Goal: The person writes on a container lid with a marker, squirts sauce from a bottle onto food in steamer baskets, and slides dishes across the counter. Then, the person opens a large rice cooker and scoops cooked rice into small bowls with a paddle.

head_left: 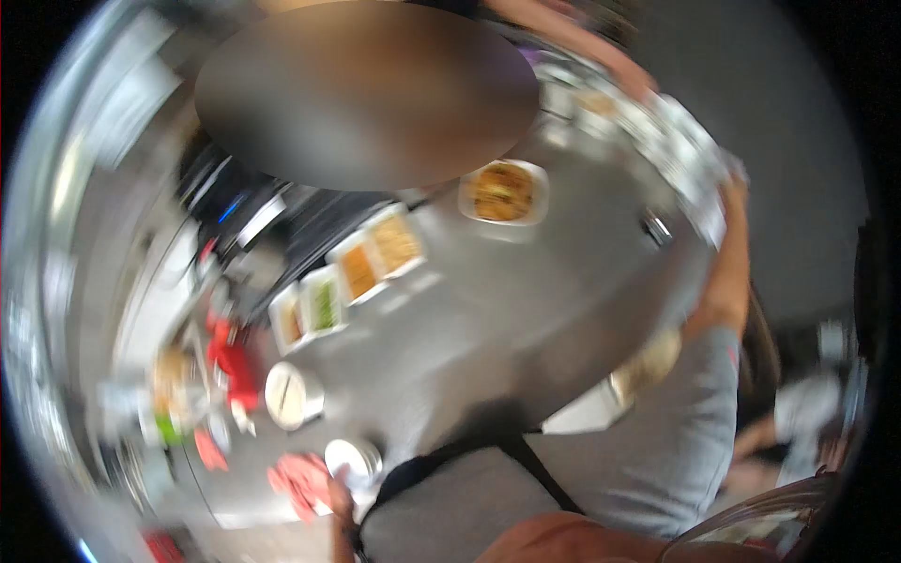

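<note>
At the lower left, my left hand (341, 490) is closed at the rim of a round white tub (354, 460), beside a pink cloth (302, 482). My right arm reaches up the right side. My right hand (733, 178) is at the edge of a crumpled, whitish wrapped bundle (680, 145); its fingers are smeared by motion. Another round white container (292, 395) stands near the tub. White trays hold green pieces (325, 306), orange food (358, 270) and pale food (395, 241). A white dish of orange-brown food (502, 192) sits farther up the metal counter (507, 300).
Across the counter is a person with a blurred-out face; an arm (601, 52) reaches to the bundle's upper end. A small dark and silver object (657, 228) lies at right. Red bottles (230, 361) stand at left. Someone else is partly visible at lower right.
</note>
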{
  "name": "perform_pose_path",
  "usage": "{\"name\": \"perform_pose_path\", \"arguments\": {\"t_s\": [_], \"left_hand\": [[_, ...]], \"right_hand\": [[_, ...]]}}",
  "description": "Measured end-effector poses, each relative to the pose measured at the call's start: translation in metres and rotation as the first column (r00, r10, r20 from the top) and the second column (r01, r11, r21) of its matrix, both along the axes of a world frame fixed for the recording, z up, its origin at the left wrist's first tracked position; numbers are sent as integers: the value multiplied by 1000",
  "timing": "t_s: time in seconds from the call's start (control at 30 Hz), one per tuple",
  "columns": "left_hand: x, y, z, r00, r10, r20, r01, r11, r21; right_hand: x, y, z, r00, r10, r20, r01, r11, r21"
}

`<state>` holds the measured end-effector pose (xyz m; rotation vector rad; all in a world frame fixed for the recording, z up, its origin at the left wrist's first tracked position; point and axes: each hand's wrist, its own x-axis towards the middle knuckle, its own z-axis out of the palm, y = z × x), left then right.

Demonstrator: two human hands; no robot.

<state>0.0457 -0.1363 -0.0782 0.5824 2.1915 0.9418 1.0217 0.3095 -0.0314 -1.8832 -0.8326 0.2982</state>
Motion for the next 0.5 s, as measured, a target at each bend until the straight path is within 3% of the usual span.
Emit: {"name": "perform_pose_path", "arguments": {"t_s": [0.03, 0.1, 0.13, 0.2, 0.3, 0.33, 0.37, 0.43, 0.5], "left_hand": [[4, -3, -5, 998, -55, -12, 54, 997, -60], [16, -4, -6, 993, -113, 10, 114, 987, -117], [22, -2, -6, 998, -61, 29, 61, 998, 1], [46, 14, 24, 964, 64, 259, -98, 988, 123], [46, 17, 24, 948, 84, 307, -129, 983, 131], [43, 17, 18, 955, 79, 285, -124, 982, 141], [40, 15, 10, 962, 76, 263, -119, 982, 149], [41, 11, 1, 977, 67, 201, -91, 989, 115], [40, 12, 2, 992, 46, 120, -49, 998, 24]], "right_hand": [[6, -2, -29, 989, 127, -75, -127, 992, 1], [34, 26, -91, 979, 199, -37, -199, 980, 3], [52, 40, -124, 980, 196, -32, -195, 981, 26], [80, 57, -164, 994, 103, -31, -101, 993, 60], [1, 30, -97, 936, -268, -229, 274, 962, -8], [-3, 21, -98, 914, -377, 149, 381, 925, 1], [-5, 12, -100, 747, -437, 502, 477, 877, 55], [-59, -25, -84, 595, -471, 651, 319, 882, 346], [-175, -66, -49, 828, -303, 471, 3, 844, 537]]}}
